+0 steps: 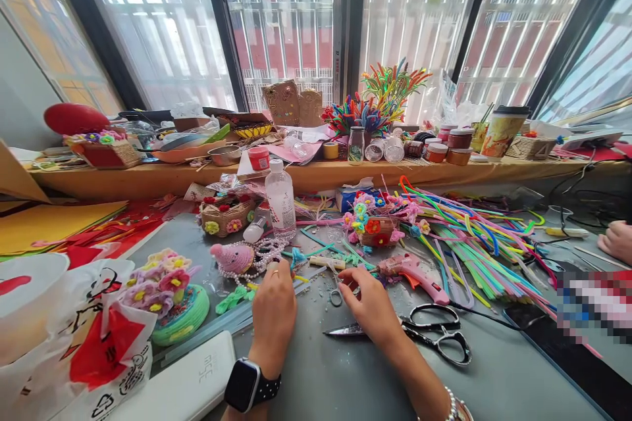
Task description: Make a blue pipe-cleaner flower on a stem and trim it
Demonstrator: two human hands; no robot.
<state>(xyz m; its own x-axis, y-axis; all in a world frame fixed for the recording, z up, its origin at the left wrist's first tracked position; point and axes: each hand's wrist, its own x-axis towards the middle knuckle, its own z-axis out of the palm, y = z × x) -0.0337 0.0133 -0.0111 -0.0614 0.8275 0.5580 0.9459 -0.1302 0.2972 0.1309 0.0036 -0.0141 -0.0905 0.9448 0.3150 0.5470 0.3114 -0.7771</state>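
My left hand [274,309] is closed, its fingertips turned away and hidden, so what they hold cannot be made out. Just beyond it lie a string of white beads [276,247] and a pink crocheted piece [237,256]. My right hand [368,306] has its thumb and forefinger apart, right beside small scissors [336,297] on the table; whether they touch is unclear. Beneath my right wrist are large black-handled scissors [437,325], blades pointing left. A pink glue gun [412,276] rests to the right of that hand, and a pale stick [326,262] lies ahead of it.
A clear bottle [280,200] stands ahead. Flower-trimmed baskets [227,218] and bundled pipe cleaners [484,256] crowd the table's back. A yarn flower pot [180,316], white box [187,375] and plastic bag [99,342] sit left. Another person's hand [617,241] is at right.
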